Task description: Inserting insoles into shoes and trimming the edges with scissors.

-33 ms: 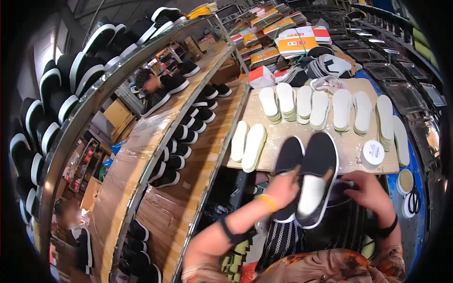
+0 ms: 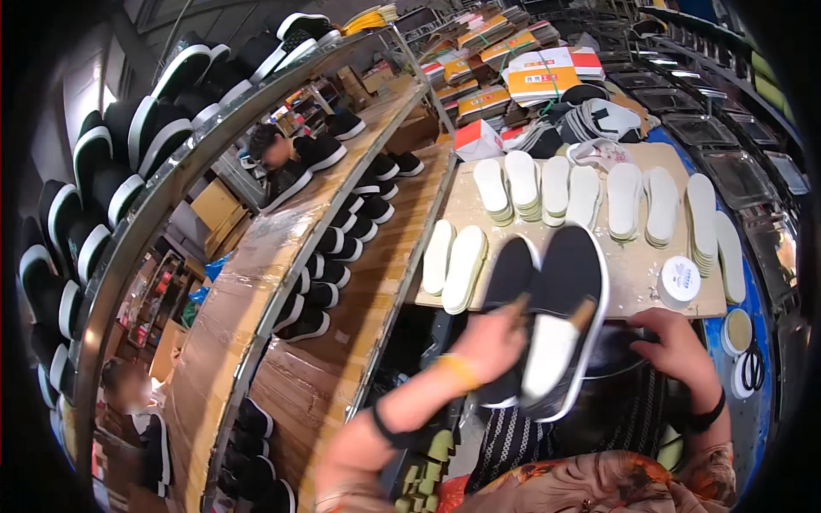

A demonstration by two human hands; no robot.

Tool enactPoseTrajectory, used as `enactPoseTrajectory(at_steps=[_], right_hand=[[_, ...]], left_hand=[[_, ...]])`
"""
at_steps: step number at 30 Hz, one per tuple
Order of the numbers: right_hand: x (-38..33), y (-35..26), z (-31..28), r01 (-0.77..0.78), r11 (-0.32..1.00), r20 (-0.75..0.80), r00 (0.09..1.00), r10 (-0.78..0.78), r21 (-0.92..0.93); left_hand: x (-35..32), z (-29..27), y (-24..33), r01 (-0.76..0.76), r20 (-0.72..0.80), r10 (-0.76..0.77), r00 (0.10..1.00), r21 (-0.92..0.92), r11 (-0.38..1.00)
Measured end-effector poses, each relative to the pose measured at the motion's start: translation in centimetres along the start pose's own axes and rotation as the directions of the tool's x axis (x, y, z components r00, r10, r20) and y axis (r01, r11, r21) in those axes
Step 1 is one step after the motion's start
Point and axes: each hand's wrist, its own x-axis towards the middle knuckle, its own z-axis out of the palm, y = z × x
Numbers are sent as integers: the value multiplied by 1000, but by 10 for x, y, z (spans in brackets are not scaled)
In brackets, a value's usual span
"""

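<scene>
My left hand (image 2: 487,346) grips a pair of black slip-on shoes side by side, toes pointing away from me. The right shoe (image 2: 560,316) of the pair has a white insole inside and a white sole edge. The left shoe (image 2: 511,274) is partly covered by my fingers. Above my lap, my right hand (image 2: 671,342) has its fingers bent at the edge of a dark, glossy rounded object (image 2: 611,350); its kind is unclear. Several stacks of white insoles (image 2: 624,201) stand on the board beyond, with two more insole stacks (image 2: 464,269) at its left.
A round white-lidded tub (image 2: 679,279) stands at the board's (image 2: 530,239) right edge. Black tape rolls (image 2: 753,368) lie farther right. A rack (image 2: 282,248) of black shoes fills the left side. Boxes and cardboard (image 2: 539,77) are piled behind. Two people are partly visible through the rack.
My left hand and the pair of shoes have shifted slightly left and tilted, with motion blur. The right hand has stayed nearly in place.
</scene>
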Motion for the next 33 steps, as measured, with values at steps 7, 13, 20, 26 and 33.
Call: enactPoseTrajectory(at_steps=[7, 13, 20, 26, 33], right_hand=[[48, 36, 50, 215, 967, 266, 948, -173, -138], [97, 28, 117, 319, 924, 625, 770, -125, -208], [137, 30, 172, 297, 929, 754, 656, -31, -220], [138, 36, 206, 338, 928, 730, 672, -123, -155], [120, 42, 193, 331, 874, 561, 823, -84, -355]], left_hand=[[-33, -297, -35, 400, -475, -192, 859, 387, 831], [-8, -441, -184, 594, -500, -422, 756, 256, 762], [42, -471, -259, 638, -596, -440, 672, 163, 753], [168, -523, -343, 767, -622, -555, 552, 117, 631], [247, -552, -316, 183, -344, -270, 899, -265, 947]])
